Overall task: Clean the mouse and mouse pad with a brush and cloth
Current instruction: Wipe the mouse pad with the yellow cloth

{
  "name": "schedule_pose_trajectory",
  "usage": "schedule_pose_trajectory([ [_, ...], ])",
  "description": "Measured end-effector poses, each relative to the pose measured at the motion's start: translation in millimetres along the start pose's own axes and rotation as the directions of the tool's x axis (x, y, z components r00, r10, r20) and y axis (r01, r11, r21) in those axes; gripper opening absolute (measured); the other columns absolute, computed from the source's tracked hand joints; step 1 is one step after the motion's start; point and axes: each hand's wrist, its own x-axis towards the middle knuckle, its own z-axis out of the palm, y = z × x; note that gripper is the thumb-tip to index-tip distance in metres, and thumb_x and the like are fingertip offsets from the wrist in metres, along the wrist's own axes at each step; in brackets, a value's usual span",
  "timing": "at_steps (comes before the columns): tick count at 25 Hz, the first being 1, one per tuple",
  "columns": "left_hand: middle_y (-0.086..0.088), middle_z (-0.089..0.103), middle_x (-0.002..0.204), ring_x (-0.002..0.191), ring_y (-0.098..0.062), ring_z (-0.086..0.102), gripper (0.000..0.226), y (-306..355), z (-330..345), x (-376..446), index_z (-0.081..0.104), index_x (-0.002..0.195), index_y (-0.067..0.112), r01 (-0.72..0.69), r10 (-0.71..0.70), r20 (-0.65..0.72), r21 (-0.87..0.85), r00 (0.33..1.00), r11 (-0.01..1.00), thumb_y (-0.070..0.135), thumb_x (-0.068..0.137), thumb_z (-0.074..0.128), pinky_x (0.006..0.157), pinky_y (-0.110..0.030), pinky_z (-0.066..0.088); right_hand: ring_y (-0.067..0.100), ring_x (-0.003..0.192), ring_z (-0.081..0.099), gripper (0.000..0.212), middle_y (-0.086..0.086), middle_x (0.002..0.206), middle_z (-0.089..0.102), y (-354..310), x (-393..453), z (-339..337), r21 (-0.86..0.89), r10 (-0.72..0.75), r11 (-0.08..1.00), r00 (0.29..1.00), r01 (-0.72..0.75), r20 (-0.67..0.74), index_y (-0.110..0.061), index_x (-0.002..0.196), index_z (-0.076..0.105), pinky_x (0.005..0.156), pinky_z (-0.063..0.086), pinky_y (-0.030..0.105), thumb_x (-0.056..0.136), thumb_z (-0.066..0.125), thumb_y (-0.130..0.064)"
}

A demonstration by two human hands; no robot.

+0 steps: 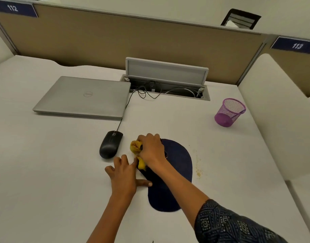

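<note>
A dark navy mouse pad lies on the white desk in front of me. My right hand is closed around a bunched yellow cloth and presses it on the pad's upper left edge. Flat on the desk lies my left hand, fingers spread, its thumb touching the pad's left edge. A black wired mouse rests on the desk just left of the pad, apart from both hands. No brush is visible.
A closed silver laptop sits at the back left. Behind the pad, a cable hatch stands open with wires inside. A purple mesh cup stands at the right. Yellowish specks dot the desk right of the pad.
</note>
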Motion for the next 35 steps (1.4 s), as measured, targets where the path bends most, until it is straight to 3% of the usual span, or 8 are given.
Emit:
schedule_pose_trajectory([
  [9,-0.001,0.038,0.125,0.119,-0.024,0.028,0.105,2.8,-1.7,0.1,0.024,0.142,0.035,-0.020,0.020,0.027,-0.007,0.999,1.000,0.086,0.054,0.051,0.085,-0.037,0.028,0.033,0.100,0.045,0.015,0.012,0.102,0.058,98.9,-0.5,-55.2,-0.137,0.268,0.941,0.929,-0.309,-0.256,-0.014,0.098,0.057,0.061,0.034,0.034,0.085,0.051,-0.012],
  [12,-0.002,0.038,0.126,0.120,-0.025,0.028,0.103,1.6,-4.2,2.9,0.027,0.141,0.032,-0.023,0.022,0.024,0.005,0.999,1.000,0.085,0.056,0.053,0.089,-0.039,0.030,0.032,0.096,0.050,0.020,0.008,0.097,0.061,71.2,-11.8,-55.7,-0.031,0.160,0.985,0.960,-0.171,-0.231,-0.019,0.097,0.061,0.062,0.038,0.033,0.078,0.056,-0.014],
  [15,-0.002,0.040,0.120,0.118,-0.024,0.030,0.082,2.9,-1.9,4.5,0.043,0.128,0.029,-0.036,0.037,-0.025,0.041,0.999,0.999,0.078,0.064,0.057,0.089,-0.039,0.030,0.026,0.089,0.056,0.019,0.001,0.089,0.063,29.7,-34.2,-22.3,0.064,-0.030,0.998,0.999,0.028,0.028,-0.026,0.090,0.061,0.063,0.047,0.032,0.071,0.066,-0.022],
  [21,-0.005,0.040,0.127,0.122,-0.028,0.028,0.104,6.1,-3.5,6.6,0.029,0.140,0.031,-0.036,0.036,0.003,0.057,0.999,0.998,0.086,0.055,0.052,0.090,-0.042,0.032,0.029,0.092,0.055,0.015,0.005,0.092,0.062,79.9,-26.0,-37.1,0.003,0.151,0.988,0.985,-0.152,-0.086,-0.027,0.081,0.050,0.061,0.040,0.032,0.076,0.063,-0.024],
  [25,-0.006,0.039,0.129,0.124,-0.028,0.027,0.104,6.8,-1.2,3.8,0.028,0.140,0.030,-0.028,0.026,0.030,0.068,0.999,0.997,0.086,0.055,0.052,0.091,-0.042,0.031,0.031,0.098,0.051,0.015,0.009,0.095,0.061,102.0,-17.5,-60.0,-0.178,0.210,0.954,0.959,-0.243,-0.190,-0.017,0.096,0.059,0.063,0.038,0.032,0.081,0.056,-0.015],
  [28,-0.006,0.039,0.129,0.124,-0.029,0.027,0.102,6.2,-3.0,6.4,0.030,0.138,0.029,-0.023,0.022,0.020,0.068,1.000,0.997,0.085,0.056,0.053,0.092,-0.043,0.031,0.028,0.092,0.052,0.018,0.004,0.091,0.062,82.9,-35.9,-52.8,-0.015,0.113,0.993,0.977,-0.118,-0.181,-0.023,0.093,0.060,0.065,0.043,0.033,0.076,0.060,-0.018],
  [31,-0.007,0.040,0.128,0.124,-0.029,0.028,0.102,5.6,-3.3,7.4,0.030,0.139,0.028,-0.042,0.040,0.025,0.077,0.999,0.996,0.084,0.057,0.053,0.091,-0.044,0.032,0.024,0.090,0.055,0.019,-0.003,0.088,0.061,58.0,-72.6,-22.1,0.079,-0.102,0.992,0.993,0.097,0.058,-0.032,0.089,0.059,0.068,0.049,0.034,0.072,0.067,-0.028],
  [35,-0.007,0.041,0.125,0.122,-0.029,0.028,0.099,3.7,-5.7,6.8,0.032,0.136,0.032,-0.037,0.035,0.052,0.055,0.998,0.998,0.084,0.055,0.056,0.090,-0.045,0.032,0.026,0.101,0.048,0.023,0.002,0.101,0.059,82.3,-65.6,-35.7,-0.132,0.053,0.990,0.998,-0.057,-0.035,-0.028,0.102,0.059,0.069,0.044,0.035,0.080,0.061,-0.022],
])
